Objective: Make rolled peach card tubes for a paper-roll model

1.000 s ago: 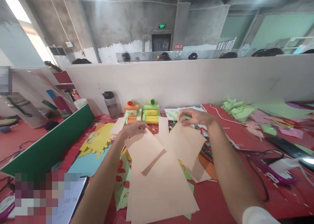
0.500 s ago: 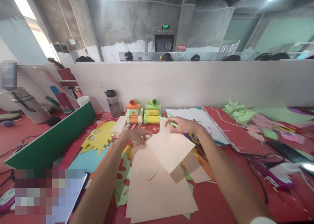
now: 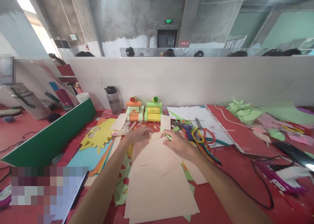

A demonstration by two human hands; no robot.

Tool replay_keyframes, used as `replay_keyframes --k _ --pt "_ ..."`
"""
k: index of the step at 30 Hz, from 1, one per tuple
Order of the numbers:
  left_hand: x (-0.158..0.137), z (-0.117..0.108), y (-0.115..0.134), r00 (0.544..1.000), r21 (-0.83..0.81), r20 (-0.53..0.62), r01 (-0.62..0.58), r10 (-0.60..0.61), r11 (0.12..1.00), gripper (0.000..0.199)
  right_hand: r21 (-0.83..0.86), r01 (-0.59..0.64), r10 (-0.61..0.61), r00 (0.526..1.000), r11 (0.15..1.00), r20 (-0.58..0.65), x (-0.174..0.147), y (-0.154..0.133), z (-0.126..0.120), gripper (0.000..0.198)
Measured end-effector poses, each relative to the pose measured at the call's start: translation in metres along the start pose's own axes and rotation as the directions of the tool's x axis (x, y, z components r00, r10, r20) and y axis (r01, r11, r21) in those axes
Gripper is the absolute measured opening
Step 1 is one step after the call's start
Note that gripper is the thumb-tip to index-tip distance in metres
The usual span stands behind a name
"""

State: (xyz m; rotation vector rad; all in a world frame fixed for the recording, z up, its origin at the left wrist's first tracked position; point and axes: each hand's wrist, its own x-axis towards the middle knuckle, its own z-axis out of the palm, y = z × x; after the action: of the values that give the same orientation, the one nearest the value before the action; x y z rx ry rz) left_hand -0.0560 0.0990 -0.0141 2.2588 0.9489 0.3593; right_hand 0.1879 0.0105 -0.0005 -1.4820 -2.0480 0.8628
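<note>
My left hand [image 3: 139,137] rests near the upper left edge of a pale pink paper sheet [image 3: 162,184], its fingers stretched over the paper. On the opposite side, my right hand [image 3: 175,143] is closed around a slim light green pen [image 3: 168,137], close to the top edge of the same sheet. More sheets lie stacked under it, slightly out of line. A green paper piece with red spots [image 3: 122,184] sticks out from under the left of the stack. Scissors [image 3: 202,132] with red and yellow handles lie to the right of my right hand.
Two paper-roll models [image 3: 153,111] stand at the back, with a grey bottle [image 3: 113,100] to their left. Yellow cut paper [image 3: 98,132] lies at left beside a green board [image 3: 54,130]. At right are a black cable [image 3: 245,188], a purple power strip [image 3: 277,181] and a phone [image 3: 294,152].
The pale sheet that was tilted cornerwise between my hands now lies in line with the stack. My right hand has come down and left, still with the pen. The scissors are now uncovered.
</note>
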Motion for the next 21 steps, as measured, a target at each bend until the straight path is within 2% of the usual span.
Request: replay_keyframes --k 1,4,7,11,13,18,21 --pt "-0.005 -0.002 -0.001 1.000 0.001 -0.002 0.019 -0.019 1.000 0.030 0.001 -0.023 0.023 1.000 1.000 0.011 -0.002 0.001 0.003 0.028" --pt "-0.021 -0.008 -0.003 0.983 0.027 -0.025 0.180 -0.179 0.983 0.032 -0.008 -0.023 0.023 1.000 1.000 -0.001 -0.005 0.002 0.007 0.026" --pt "-0.032 -0.009 -0.001 0.971 0.077 -0.070 0.233 -0.228 0.969 0.032 -0.004 -0.026 0.026 1.000 1.000 -0.014 -0.003 0.002 0.007 0.023" --pt "-0.040 -0.006 0.000 0.969 -0.011 -0.122 0.215 -0.214 0.977 0.023 0.027 -0.057 0.058 0.998 0.998 -0.032 0.005 -0.002 0.009 0.023" --pt "-0.042 -0.003 -0.004 0.969 -0.051 -0.130 0.205 -0.210 0.977 0.026 0.023 -0.085 0.085 0.996 0.996 -0.031 0.010 -0.006 0.012 0.024" --pt "-0.046 -0.001 -0.011 0.935 -0.169 -0.175 0.279 -0.308 0.945 0.031 -0.010 -0.120 0.119 0.990 0.993 -0.074 0.023 -0.010 0.016 0.022" --pt "-0.048 -0.002 -0.010 0.927 -0.191 -0.179 0.295 -0.329 0.936 0.026 0.043 -0.145 0.146 0.989 0.988 -0.035 0.025 -0.003 0.012 0.021"
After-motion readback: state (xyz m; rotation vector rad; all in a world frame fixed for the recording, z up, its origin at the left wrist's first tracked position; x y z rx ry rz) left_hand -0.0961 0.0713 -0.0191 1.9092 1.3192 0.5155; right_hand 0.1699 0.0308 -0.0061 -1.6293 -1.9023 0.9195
